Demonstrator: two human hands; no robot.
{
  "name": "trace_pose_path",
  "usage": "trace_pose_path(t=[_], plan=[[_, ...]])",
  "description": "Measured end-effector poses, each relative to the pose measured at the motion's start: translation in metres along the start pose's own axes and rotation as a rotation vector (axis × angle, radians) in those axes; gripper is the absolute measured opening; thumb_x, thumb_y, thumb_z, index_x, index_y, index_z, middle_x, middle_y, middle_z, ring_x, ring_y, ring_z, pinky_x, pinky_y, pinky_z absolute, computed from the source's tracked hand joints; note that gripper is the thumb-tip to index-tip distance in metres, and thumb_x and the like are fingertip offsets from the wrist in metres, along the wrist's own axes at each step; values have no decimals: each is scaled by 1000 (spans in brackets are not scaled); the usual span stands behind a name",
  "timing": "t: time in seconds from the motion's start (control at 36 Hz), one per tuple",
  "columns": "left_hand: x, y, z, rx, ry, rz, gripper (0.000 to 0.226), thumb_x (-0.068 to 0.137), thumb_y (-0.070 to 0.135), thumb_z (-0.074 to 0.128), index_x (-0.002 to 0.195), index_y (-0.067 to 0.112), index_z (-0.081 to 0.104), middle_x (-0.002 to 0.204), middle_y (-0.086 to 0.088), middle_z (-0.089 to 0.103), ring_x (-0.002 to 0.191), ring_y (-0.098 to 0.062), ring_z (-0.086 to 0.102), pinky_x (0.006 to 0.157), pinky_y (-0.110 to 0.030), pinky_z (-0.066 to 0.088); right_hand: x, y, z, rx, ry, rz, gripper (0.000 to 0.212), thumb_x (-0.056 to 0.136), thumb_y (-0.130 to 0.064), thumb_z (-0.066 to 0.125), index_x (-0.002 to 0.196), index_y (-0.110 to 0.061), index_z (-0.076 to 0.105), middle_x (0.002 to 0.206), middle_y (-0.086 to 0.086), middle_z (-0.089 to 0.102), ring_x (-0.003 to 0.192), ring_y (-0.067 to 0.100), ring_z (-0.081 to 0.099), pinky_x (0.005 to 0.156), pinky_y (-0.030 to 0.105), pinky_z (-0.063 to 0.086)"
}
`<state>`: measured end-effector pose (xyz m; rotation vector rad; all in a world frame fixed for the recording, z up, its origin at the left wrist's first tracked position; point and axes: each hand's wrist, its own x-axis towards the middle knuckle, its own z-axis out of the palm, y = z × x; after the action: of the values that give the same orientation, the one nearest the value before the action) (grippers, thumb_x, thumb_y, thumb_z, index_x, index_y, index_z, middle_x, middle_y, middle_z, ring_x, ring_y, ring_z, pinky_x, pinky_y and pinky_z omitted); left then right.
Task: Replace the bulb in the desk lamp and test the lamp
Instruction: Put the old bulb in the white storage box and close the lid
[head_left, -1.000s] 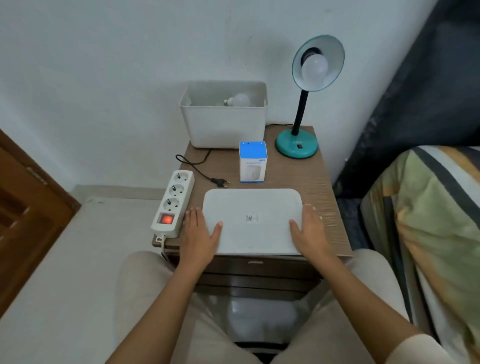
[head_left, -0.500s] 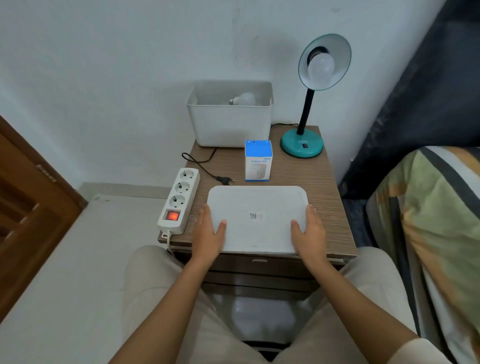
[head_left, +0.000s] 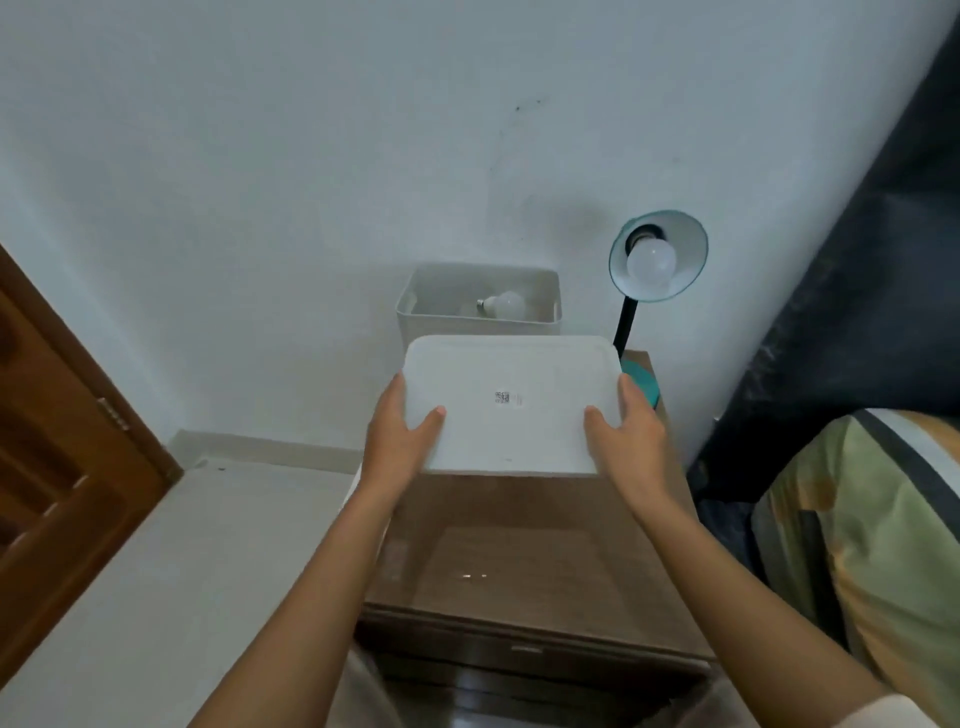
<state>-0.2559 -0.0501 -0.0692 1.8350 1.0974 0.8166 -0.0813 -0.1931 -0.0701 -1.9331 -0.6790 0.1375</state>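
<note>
Both hands hold the white lid (head_left: 511, 405) by its short ends: left hand (head_left: 402, 434) and right hand (head_left: 631, 434), thumbs on top, lid lifted off the surface (head_left: 519, 561). Its long axis runs left-right. The open bin (head_left: 431, 325) sits straight behind it with a loose bulb (head_left: 506, 305) inside. The lamp (head_left: 657, 257), bulb fitted, stands back-right, nearer my right hand. I'd say the lid goes on the bin next.

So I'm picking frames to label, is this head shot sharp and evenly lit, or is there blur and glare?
Head view: soft throughout, with motion smear on the near tabletop; the small label on the white lid is unreadable. Light is dim and flat, with a faint lamp shadow on the wall. Two small glints on the tabletop, no strong glare. Wide-angle bending shows at the edges.
</note>
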Motion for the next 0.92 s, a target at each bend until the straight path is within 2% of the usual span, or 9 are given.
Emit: trace_pose_path(t=[0.08,0.22,0.39,0.5,0.61,0.67,0.78,0.86,0.92], plan=[[33,14,-7,-13,14,3,55,89,17,59,138,8,36,143,-9,42,122,-15,41,90,-17,27,36,-21,15,21,-38,2,48,88,-10,55,134,-7,44,129,12,54,122,29,49,99,29,37],[93,31,-5,3,-6,-7,55,91,16,57,140,7,34,145,-10,39,131,-23,38,88,-18,25,93,-34,38,23,-90,4,38,90,-12,53,126,-4,47,114,4,52,105,18,49,87,25,36],[156,31,5,86,-64,-24,51,91,18,55,136,3,36,143,-13,40,129,-26,39,90,-23,29,147,-23,69,-23,-128,14,21,88,-14,53,105,-2,50,107,14,58,99,27,56,85,35,47],[185,21,13,102,-75,-33,51,92,19,54,137,3,35,142,-13,40,129,-26,39,89,-24,28,173,-20,89,-82,-143,20,21,88,-14,52,104,0,50,106,14,55,95,25,51,81,31,41],[202,13,22,146,-60,1,50,93,21,52,137,5,35,141,-12,41,128,-26,41,89,-25,30,189,-13,102,-78,-120,19,20,87,-16,51,100,0,50,104,14,57,98,27,54,87,39,47],[209,12,25,159,-47,20,49,93,22,52,136,5,37,141,-11,42,127,-25,42,88,-24,30,195,-12,104,-77,-100,12,10,86,-14,51,82,-8,44,90,9,53,87,23,50,77,33,43],[218,12,31,184,-4,38,46,93,23,52,133,4,41,138,-12,46,124,-25,44,84,-22,28,204,-12,108,-74,-56,0,27,85,-12,52,66,-14,32,73,2,42,71,20,43,53,26,30],[224,11,34,203,20,34,43,92,25,52,128,3,45,134,-14,50,121,-26,47,82,-22,29,209,-11,115,-85,-76,22,9,86,-19,51,84,-13,44,94,11,53,89,25,52,69,27,36],[228,11,35,213,28,33,43,92,26,53,127,2,47,133,-14,51,120,-27,47,82,-24,29,213,-8,119,-83,-77,30,13,85,-23,50,95,-20,42,107,11,54,99,26,53,78,31,36]])
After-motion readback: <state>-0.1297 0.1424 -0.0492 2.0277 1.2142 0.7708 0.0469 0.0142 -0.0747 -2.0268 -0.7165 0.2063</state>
